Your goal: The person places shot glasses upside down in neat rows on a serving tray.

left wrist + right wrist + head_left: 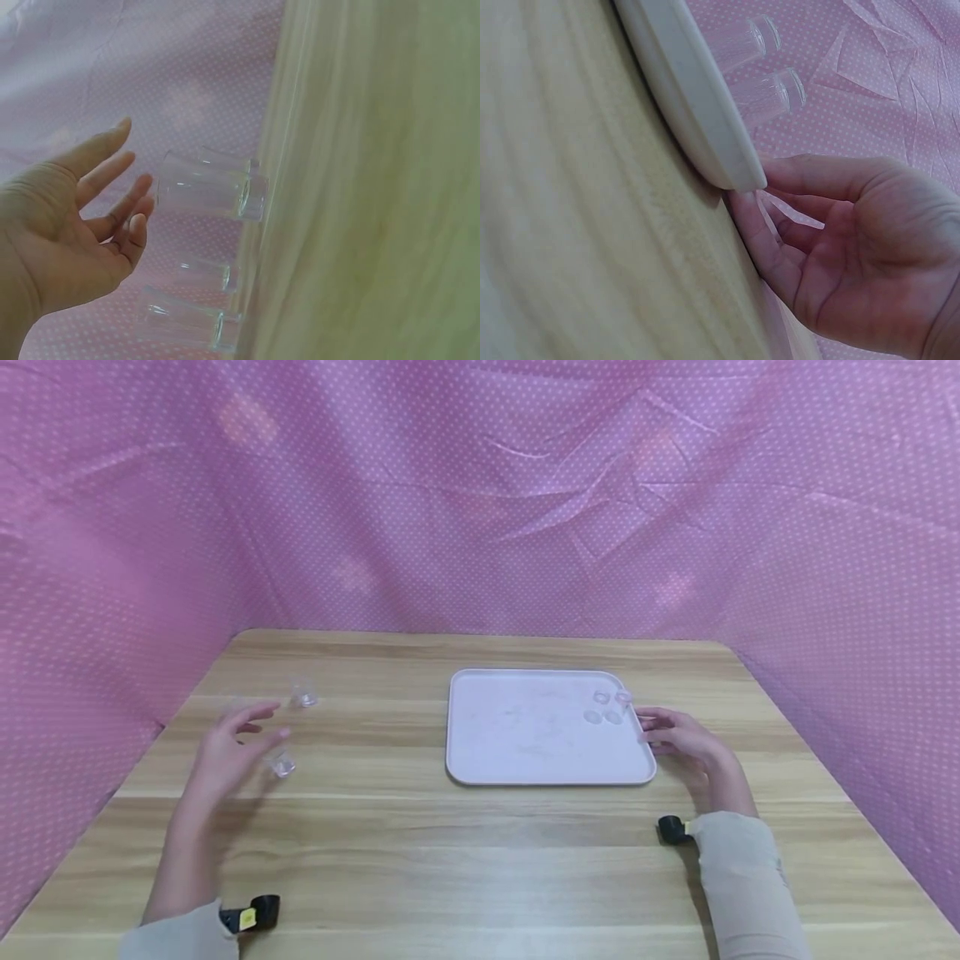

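Observation:
My left hand [228, 752] hovers beside upright clear shot glasses, fingers bent loosely, thumb apart, holding nothing. One shot glass [282, 765] stands by its thumb and another [304, 695] farther back. The left wrist view shows several, including a shot glass [214, 187] past the fingertips of the left hand [82, 225]. At the right edge of a white tray [525, 752], my right hand [678, 739] grips the rim. In the right wrist view, the thumb of the right hand [870, 247] meets the tray's rim [735, 142], with fingers below. Several upside-down shot glasses [769, 97] stand on the tray.
The tray lies on a wood-grain table [480, 843]. A pink dotted cloth [480, 527] hangs behind the table and along both sides. Black wrist cameras sit at the left cuff [251, 914] and the right cuff [675, 829].

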A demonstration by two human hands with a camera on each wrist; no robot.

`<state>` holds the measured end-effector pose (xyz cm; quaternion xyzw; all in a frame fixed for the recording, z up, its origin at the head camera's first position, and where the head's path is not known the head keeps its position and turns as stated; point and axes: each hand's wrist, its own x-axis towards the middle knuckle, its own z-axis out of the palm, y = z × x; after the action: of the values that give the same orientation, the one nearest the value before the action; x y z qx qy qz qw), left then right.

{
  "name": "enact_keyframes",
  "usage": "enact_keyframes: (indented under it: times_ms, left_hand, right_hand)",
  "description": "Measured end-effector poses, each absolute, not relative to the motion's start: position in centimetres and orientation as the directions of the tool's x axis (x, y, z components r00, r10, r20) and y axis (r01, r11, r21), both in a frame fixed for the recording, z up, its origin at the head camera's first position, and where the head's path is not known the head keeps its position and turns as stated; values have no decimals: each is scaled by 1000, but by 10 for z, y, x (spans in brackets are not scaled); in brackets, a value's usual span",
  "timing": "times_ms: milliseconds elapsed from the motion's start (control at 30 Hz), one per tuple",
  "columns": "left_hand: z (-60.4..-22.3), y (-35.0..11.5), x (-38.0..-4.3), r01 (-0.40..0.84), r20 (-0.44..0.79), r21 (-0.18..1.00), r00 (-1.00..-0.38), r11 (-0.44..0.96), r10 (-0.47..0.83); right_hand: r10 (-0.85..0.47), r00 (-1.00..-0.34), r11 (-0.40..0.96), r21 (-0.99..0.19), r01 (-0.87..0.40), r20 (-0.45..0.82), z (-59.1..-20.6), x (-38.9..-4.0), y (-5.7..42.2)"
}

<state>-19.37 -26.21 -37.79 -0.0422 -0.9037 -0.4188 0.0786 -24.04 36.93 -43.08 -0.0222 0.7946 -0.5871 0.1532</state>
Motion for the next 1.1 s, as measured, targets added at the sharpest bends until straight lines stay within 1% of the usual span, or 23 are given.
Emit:
enact_keyframes:
  times_ms: [367,633,733,967,1100]
  left_hand:
    - [-389,-264,-189,127,120,768,-991,627,53]
    - [-395,-261,-187,27,8,799,-999,601,34]
    - [-396,-260,-187,16,-1,807,-1000,590,28]
    - [-400,-260,-187,45,35,784,-999,620,28]
    - [-403,-258,-187,7,1,829,-1000,559,11]
  right_hand:
    - [-223,-949,308,-940,148,-223,-427,-237,369]
    - [-211,-950,325,-933,152,-229,-426,-237,368]
    - [-218,-950,333,-932,145,-226,-427,-237,368]
    - [-231,-950,290,-947,138,-209,-425,-234,367]
    - [-225,-951,287,-947,145,-213,-425,-233,367]
